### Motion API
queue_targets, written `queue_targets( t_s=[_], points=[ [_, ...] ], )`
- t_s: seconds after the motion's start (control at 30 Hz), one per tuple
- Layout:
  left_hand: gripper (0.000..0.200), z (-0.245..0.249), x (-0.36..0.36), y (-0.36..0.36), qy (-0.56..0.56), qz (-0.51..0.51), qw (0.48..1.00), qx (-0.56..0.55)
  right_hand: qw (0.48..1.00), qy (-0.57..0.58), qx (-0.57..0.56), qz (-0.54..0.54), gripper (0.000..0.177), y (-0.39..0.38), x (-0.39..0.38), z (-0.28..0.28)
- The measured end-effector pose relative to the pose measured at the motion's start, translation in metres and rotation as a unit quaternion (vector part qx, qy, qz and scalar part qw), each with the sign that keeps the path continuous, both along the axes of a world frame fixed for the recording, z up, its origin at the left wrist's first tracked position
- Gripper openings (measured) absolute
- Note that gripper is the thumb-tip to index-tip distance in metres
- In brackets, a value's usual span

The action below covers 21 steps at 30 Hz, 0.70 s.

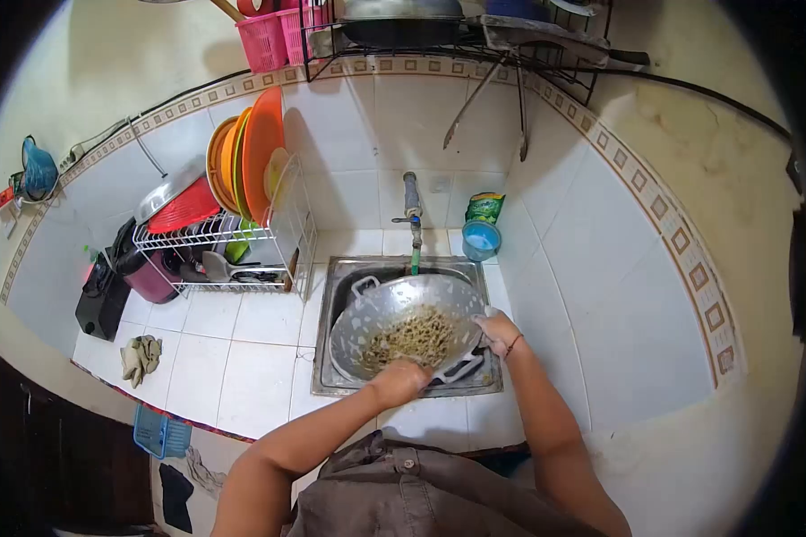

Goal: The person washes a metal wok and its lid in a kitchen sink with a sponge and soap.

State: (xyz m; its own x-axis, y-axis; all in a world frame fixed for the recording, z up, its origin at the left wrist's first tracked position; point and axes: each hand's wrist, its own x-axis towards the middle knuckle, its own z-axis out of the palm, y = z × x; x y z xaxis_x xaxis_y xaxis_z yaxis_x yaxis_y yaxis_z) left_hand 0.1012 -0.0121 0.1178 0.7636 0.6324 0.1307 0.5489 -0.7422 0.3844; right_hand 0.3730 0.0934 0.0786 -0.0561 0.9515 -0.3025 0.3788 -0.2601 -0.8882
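Observation:
A large grey metal wok (439,291) with side handles sits tilted in the sink. Inside it lies a crumbly greenish-brown mixture (416,336), and pale smears coat the inner wall. My left hand (401,383) is at the near side of the wok, over the edge of the mixture. Its fingers look curled, but their tips and whatever they hold are hidden. My right hand (496,331) is closed on the wok's right rim, with whitish residue on the fingers.
The metal sink (318,380) surrounds the wok, below a tap (412,215). A dish rack (287,224) with orange plates (261,157) stands left. At the back right are a blue cup (481,240) and green packet (485,206). Tongs (475,103) hang from the upper rack.

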Motion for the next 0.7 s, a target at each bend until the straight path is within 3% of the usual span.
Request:
queue_targets(
  t_s=[0.03, 0.07, 0.1, 0.2, 0.3, 0.33, 0.37, 0.47, 0.53, 0.6, 0.67, 0.7],
  points=[
    [0.012, -0.005, 0.006, 0.001, 0.012, -0.002, 1.0, 0.002, 0.988, -0.138, 0.06, 0.035, 0.052, -0.002, -0.002, 0.015],
    [0.012, -0.01, 0.013, -0.001, 0.014, 0.011, 1.0, -0.006, 0.944, -0.284, 0.154, 0.072, 0.052, 0.026, 0.016, -0.029],
    [0.014, -0.013, 0.017, -0.001, 0.017, 0.025, 0.999, -0.023, 0.942, -0.317, 0.081, 0.07, 0.051, 0.028, 0.014, -0.018],
    [0.021, -0.012, 0.028, 0.005, 0.046, 0.061, 0.995, -0.063, 0.914, -0.382, -0.126, 0.051, 0.04, 0.02, -0.025, 0.092],
    [0.014, -0.021, 0.04, 0.002, 0.09, 0.045, 0.994, -0.046, 0.879, -0.471, 0.074, 0.021, 0.032, 0.081, 0.012, 0.025],
    [0.018, -0.028, 0.042, 0.003, 0.07, -0.008, 0.997, -0.014, 0.88, -0.463, 0.099, 0.031, 0.027, 0.097, 0.016, 0.03],
    [0.022, -0.035, 0.049, 0.0, 0.115, 0.029, 0.992, -0.035, 0.899, -0.423, 0.115, 0.015, 0.028, 0.113, 0.018, 0.034],
    [0.023, -0.052, 0.065, 0.007, 0.138, 0.013, 0.99, -0.002, 0.949, -0.277, 0.145, -0.043, 0.032, 0.148, 0.013, 0.061],
    [0.027, -0.038, 0.076, 0.014, 0.157, 0.035, 0.987, -0.016, 0.974, -0.156, 0.14, -0.089, 0.037, 0.165, 0.009, 0.075],
    [0.038, -0.036, 0.078, 0.022, 0.132, 0.043, 0.988, -0.067, 0.936, -0.229, 0.263, -0.052, 0.042, 0.204, 0.031, 0.03],
    [0.06, -0.017, 0.07, 0.038, 0.128, 0.022, 0.983, -0.13, 0.952, -0.228, 0.171, -0.113, 0.046, 0.228, 0.034, 0.017],
    [0.057, -0.012, 0.061, 0.052, 0.031, 0.087, 0.991, -0.101, 0.936, -0.293, 0.163, -0.102, 0.047, 0.218, 0.021, 0.031]
  ],
)
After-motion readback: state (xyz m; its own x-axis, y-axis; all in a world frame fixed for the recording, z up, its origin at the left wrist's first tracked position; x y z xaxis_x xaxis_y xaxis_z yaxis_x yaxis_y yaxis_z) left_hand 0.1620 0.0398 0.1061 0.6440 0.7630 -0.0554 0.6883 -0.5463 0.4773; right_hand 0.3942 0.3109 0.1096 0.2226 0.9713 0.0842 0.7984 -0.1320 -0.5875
